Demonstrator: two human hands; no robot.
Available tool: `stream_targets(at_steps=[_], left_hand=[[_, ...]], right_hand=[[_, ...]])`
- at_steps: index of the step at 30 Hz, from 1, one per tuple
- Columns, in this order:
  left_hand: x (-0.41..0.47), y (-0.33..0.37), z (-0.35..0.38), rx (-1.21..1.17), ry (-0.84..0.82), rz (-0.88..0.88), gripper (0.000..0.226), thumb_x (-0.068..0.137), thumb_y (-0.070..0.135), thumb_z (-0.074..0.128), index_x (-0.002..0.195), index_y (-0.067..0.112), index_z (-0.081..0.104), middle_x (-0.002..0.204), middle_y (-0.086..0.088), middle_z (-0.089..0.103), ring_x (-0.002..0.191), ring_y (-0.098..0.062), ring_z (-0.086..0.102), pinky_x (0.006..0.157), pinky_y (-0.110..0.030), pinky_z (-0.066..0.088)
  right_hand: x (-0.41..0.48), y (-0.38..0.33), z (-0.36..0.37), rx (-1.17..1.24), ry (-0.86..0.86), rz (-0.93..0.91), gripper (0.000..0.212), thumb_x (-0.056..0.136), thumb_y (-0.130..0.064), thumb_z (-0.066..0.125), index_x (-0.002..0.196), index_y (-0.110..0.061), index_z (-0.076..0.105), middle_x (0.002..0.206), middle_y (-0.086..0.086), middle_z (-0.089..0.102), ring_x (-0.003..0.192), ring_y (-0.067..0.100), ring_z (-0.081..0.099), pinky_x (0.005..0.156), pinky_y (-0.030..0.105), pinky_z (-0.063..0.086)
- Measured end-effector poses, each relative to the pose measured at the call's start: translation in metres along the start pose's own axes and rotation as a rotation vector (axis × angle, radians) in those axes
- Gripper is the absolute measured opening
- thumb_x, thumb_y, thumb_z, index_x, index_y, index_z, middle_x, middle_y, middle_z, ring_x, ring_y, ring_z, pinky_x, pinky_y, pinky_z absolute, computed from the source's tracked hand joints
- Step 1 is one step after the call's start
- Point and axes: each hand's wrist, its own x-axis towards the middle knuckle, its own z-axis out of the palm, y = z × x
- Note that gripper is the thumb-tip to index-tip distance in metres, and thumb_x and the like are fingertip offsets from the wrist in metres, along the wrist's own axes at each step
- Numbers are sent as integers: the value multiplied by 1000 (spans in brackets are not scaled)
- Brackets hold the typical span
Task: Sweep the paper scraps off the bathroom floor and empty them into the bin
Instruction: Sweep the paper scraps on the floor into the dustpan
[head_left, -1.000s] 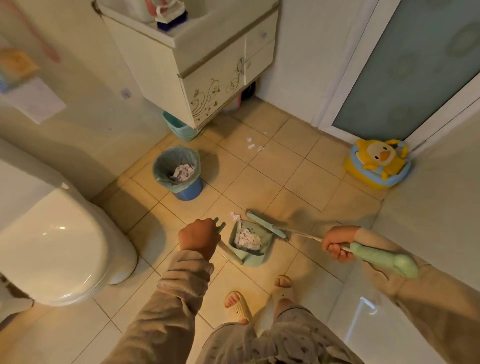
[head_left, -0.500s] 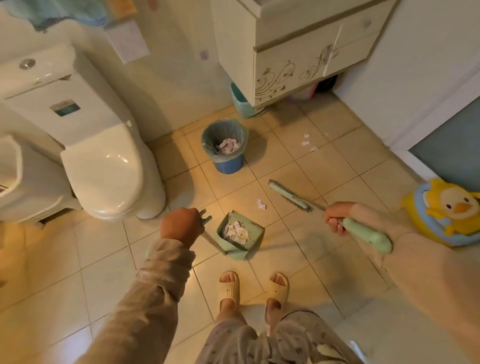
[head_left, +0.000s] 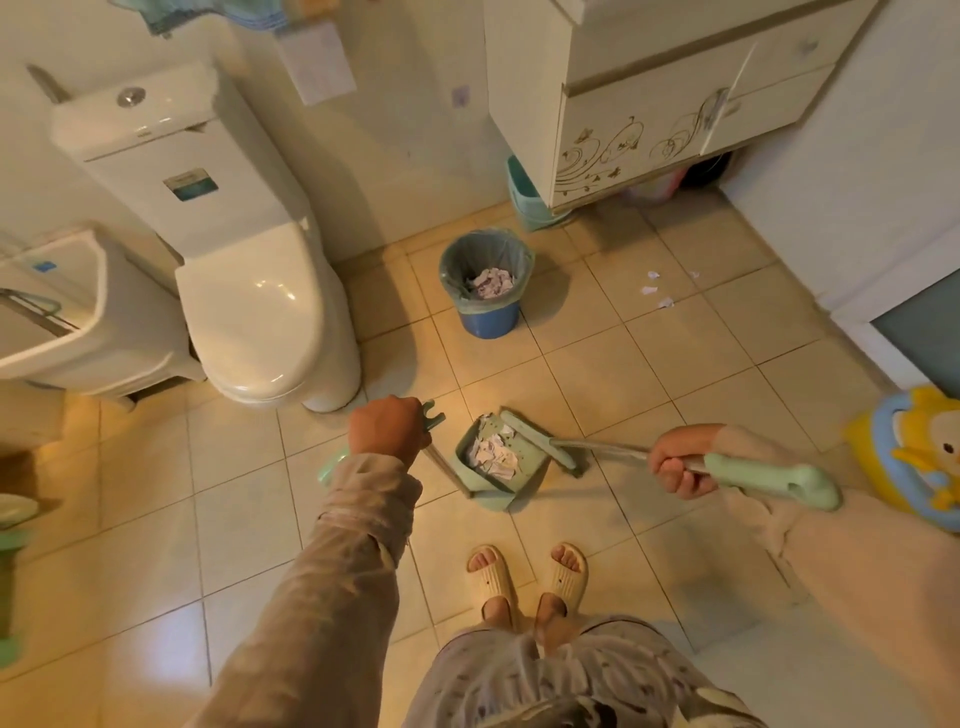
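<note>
My left hand (head_left: 387, 432) grips the top of the green dustpan's long handle. The dustpan (head_left: 530, 457) rests on the tiled floor just ahead of my feet, with white paper scraps (head_left: 491, 454) piled inside. My right hand (head_left: 678, 460) holds the green broom handle (head_left: 769, 475); the broom head (head_left: 540, 441) lies against the dustpan's right lip. A blue bin (head_left: 488, 317) with a grey liner stands further ahead, holding crumpled paper. A few loose scraps (head_left: 655, 290) lie on the floor to the bin's right.
A white toilet (head_left: 260, 312) stands at the left, close to the bin. A vanity cabinet (head_left: 649, 119) with a teal basin (head_left: 522, 200) under it is at the back. A yellow duck potty (head_left: 919, 457) sits at the right. My feet in slippers (head_left: 527, 577) are behind the dustpan.
The broom head has swept back against the dustpan, and the single scrap that lay in front of the pan is now gone from the floor. The view has swung slightly left.
</note>
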Motion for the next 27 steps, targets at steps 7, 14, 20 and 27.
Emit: stream_targets(at_steps=[7,14,20,27], left_hand=[[-9,-3,8,37,29,40,29,92,33,58,112,13,65,104,-5,70,96,-21,68,85,-30,53],[-14,-6,17,-7,24,54,27,94,31,55,112,13,64,105,-6,70,96,-24,67,84,-32,52],[-6,-11,17,4,70,82,26,94,30,54,107,12,66,99,-7,71,91,-27,68,78,-33,53],[9,-18,9,-12,101,111,26,92,30,57,109,12,66,101,-8,72,93,-27,68,81,-33,54]], right_hand=[[-10,-18,9,-56,32,24,16,93,-1,31,85,-5,44,27,-2,40,18,8,36,27,8,30],[18,-18,65,-207,248,-18,18,85,-2,38,69,-9,42,34,1,44,27,9,39,34,16,33],[20,-1,97,-440,171,127,16,90,2,26,83,-5,38,21,0,33,15,7,31,30,7,31],[-16,12,53,-268,129,121,37,93,-4,33,57,-13,35,24,-4,35,19,5,31,30,9,23]])
